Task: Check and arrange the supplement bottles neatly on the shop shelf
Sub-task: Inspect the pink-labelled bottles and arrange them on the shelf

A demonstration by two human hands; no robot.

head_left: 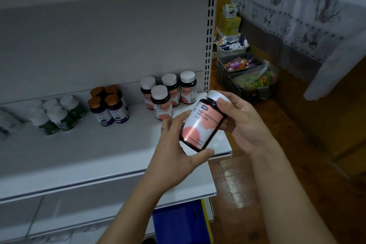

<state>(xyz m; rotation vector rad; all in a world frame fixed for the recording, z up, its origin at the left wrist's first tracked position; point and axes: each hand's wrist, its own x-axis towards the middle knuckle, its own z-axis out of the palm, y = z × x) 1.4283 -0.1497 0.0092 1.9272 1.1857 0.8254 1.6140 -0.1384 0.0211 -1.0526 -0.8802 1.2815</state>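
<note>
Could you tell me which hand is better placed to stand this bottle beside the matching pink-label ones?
Probably the right hand: it grips the bottle at its cap end, leaving the base free to land, while the left hand has its thumb under the base.

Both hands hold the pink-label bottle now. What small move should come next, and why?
Probably set the bottle upright on the shelf, just right of the front matching bottle. The left hand and right hand hold it tilted, label in view; that front bottle stands alone before a back row of three, with bare shelf beside it.
</note>
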